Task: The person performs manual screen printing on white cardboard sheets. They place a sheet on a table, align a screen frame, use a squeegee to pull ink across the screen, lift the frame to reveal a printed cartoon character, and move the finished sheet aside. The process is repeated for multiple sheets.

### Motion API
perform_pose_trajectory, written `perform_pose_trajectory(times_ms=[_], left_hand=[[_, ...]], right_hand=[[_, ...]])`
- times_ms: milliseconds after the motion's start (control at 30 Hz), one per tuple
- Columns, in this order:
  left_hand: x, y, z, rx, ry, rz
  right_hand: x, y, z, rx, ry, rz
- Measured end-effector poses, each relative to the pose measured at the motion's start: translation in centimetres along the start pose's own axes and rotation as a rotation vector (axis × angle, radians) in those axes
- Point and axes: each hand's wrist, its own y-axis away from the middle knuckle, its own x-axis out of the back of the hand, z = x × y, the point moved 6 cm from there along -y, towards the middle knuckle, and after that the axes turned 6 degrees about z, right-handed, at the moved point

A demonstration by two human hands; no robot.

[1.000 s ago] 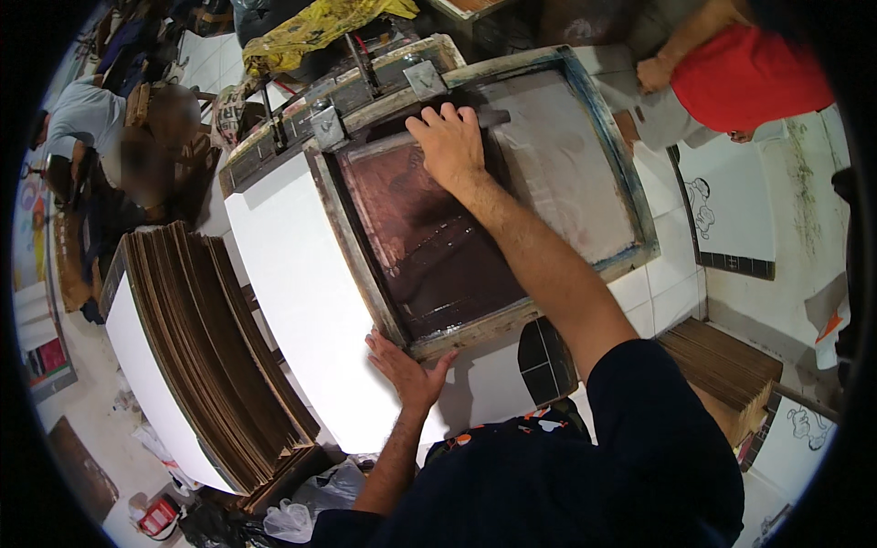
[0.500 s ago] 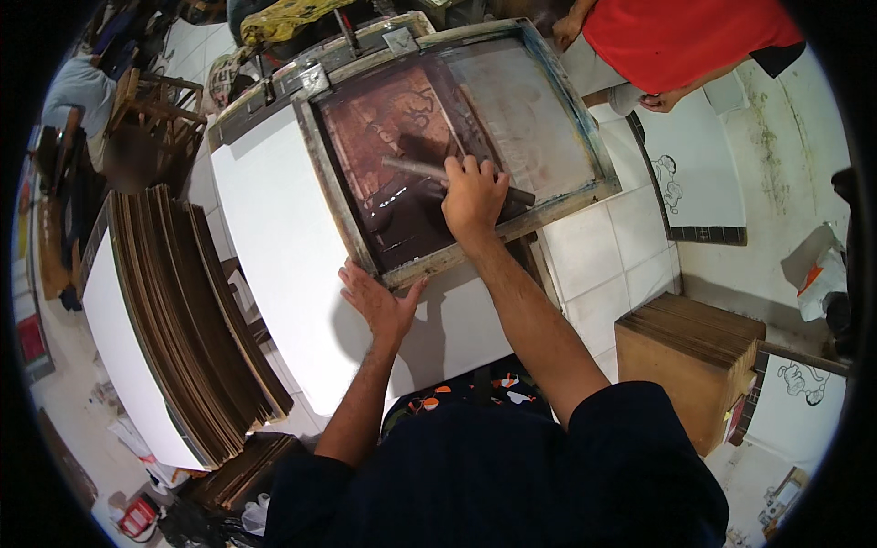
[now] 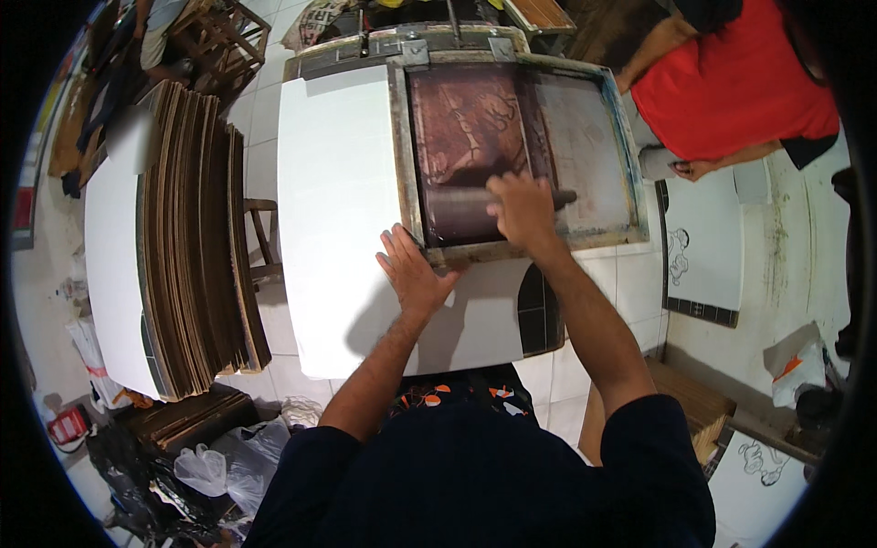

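Note:
A wooden-framed printing screen (image 3: 405,155) lies over a large white sheet (image 3: 333,183) on a board. My right hand (image 3: 525,215) is closed around a squeegee (image 3: 457,199), which lies crosswise low in the screen, blurred by motion. Dark wet ink (image 3: 448,230) pools between the squeegee and the near rail. Beyond it, a line drawing shows in the reddish mesh (image 3: 470,114). Fingers spread, my left hand (image 3: 418,279) rests against the screen's near left corner, its palm over the white sheet.
Metal clamps (image 3: 416,52) hold the screen's far edge. At left stands a thick stack of boards (image 3: 192,237), above plastic bags (image 3: 224,466). A person in a red shirt (image 3: 731,91) is at far right, near a printed sheet (image 3: 703,247). Another board stack (image 3: 690,402) sits at lower right.
My right hand has drawn the squeegee toward me, turning it more level. My left hand stays at the screen's corner. The whole view has shifted and rotated, and the red-shirted person has moved slightly.

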Motion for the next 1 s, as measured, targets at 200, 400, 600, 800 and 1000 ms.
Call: perform_pose_trajectory(times_ms=[200, 400, 600, 800, 1000], left_hand=[[0.6, -0.1, 0.6, 0.004, -0.015, -0.004], [0.5, 0.0, 0.7, 0.01, -0.12, -0.08], [0.5, 0.0, 0.7, 0.014, -0.123, -0.132], [0.6, 0.1, 0.7, -0.007, -0.156, -0.107], [0.6, 0.2, 0.7, -0.003, -0.125, -0.137]], right_hand=[[-1.0, -1.8, 0.9, 0.11, -0.123, 0.081], [-4.1, -18.6, 6.8, 0.184, -0.032, 0.225], [-4.8, -22.9, 7.5, 0.093, -0.079, 0.256], [-4.1, -16.3, 6.4, 0.116, -0.106, 0.3], [-4.6, -23.5, 7.0, 0.142, -0.055, 0.459]])
